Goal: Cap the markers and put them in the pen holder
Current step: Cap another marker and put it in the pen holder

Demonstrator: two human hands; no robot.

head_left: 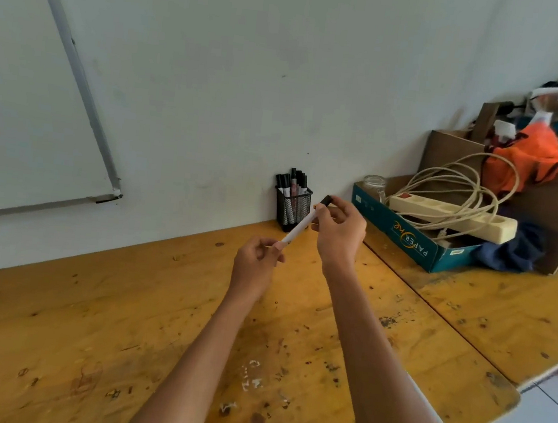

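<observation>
a scuffed yellow wooden tabletop [122, 315] meets a white wall [232, 86]. both forearms reach forward above it. the left hand [255, 264] has its grip pinched on the lower end of a white marker [300, 227], which tilts up to the right. the right hand [341, 231], wrist bent, has its grip clamped on a black cap [326, 200] at the marker's upper tip. the black mesh pen holder [292, 209] stands just behind, against the wall.

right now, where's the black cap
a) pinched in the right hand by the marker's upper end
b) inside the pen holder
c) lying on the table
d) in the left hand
A: the right hand pinches the cap by the upper end of the marker, while the left hand holds the marker's lower end.
</observation>
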